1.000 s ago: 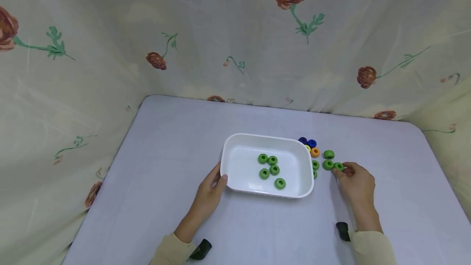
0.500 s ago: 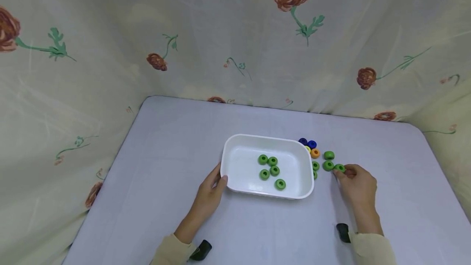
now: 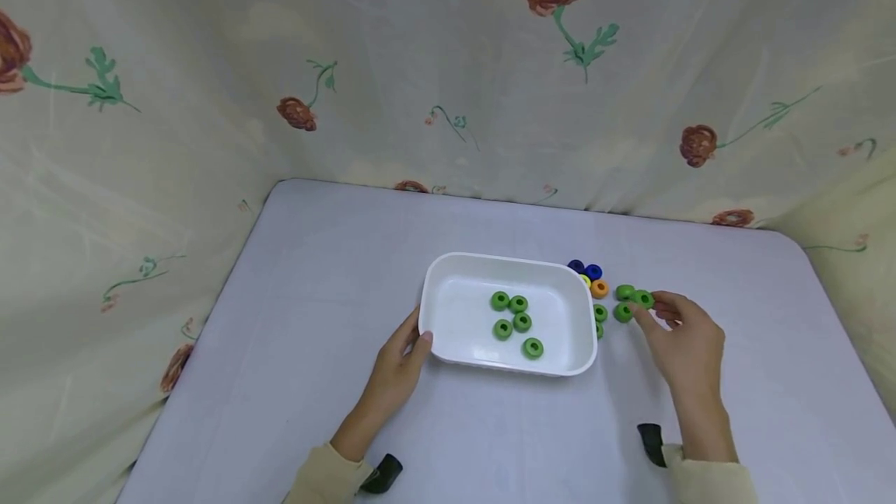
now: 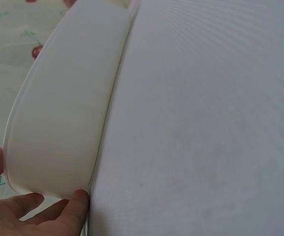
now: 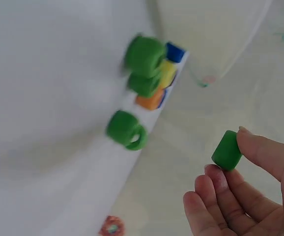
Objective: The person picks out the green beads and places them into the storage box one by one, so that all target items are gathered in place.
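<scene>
My left hand (image 3: 395,372) holds the near left corner of a white tray (image 3: 448,348); in the left wrist view its fingertips press the tray's outer wall (image 4: 58,113), with the thumb at the rim. Several green beads (image 3: 522,322) with holes lie in the tray. To the tray's right, my right hand (image 3: 686,341) pinches a green bead (image 5: 227,150) between thumb and fingers, lifted off the table. Just left of that hand, two more green beads, a far one (image 3: 624,292) and a near one (image 3: 623,313), lie on the table.
Against the tray's right end lie green beads (image 3: 600,313), partly hidden by its rim. Behind them sit an orange bead (image 3: 599,288), a yellow one mostly hidden, and blue beads (image 3: 593,271). A flowered curtain (image 3: 378,61) borders the white table (image 3: 315,271).
My right hand has raised the pinched green bead from beside the others, moving slightly away from me. The left hand and the tray have stayed in place.
</scene>
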### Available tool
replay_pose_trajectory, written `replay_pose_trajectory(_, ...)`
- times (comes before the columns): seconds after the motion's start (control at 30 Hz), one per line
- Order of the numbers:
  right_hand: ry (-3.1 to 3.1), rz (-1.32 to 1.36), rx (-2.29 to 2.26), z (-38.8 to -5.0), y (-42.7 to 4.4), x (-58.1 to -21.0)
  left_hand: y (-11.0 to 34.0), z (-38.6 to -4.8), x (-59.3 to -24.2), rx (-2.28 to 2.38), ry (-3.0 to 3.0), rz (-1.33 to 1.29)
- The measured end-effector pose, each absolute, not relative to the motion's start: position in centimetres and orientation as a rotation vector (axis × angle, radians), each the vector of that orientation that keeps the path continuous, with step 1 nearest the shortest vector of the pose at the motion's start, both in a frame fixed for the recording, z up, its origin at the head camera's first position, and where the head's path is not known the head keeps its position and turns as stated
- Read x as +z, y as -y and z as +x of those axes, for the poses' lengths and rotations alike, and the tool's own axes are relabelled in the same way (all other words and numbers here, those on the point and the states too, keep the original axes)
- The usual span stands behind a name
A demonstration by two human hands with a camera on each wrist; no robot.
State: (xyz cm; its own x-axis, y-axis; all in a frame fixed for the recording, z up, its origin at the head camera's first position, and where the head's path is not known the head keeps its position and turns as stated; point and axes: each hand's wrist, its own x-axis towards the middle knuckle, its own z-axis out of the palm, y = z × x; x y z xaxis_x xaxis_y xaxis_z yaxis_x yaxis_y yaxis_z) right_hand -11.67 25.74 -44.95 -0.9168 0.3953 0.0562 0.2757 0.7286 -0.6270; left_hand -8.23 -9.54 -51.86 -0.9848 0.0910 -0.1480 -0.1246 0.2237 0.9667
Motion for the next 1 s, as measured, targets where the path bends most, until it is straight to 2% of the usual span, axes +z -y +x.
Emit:
replay_pose_trajectory(0.23, 2.756, -0.311, 0.940, -11.1, -22.1, -43.6, 9.6, -8.3, -52.0, 1.857, -2.328, -0.012)
replay_pose_trajectory(0.47, 2.796, -0.133, 0.957, -11.5, -19.6, -44.8, 9.5, -8.4, -52.1, 1.857, -2.325, -0.032)
replay_pose_trajectory(1.0, 2.940, 0.014, 0.871, -12.8, -16.9, -46.4, 9.5, -8.3, -52.2, 1.865, -2.317, -0.030)
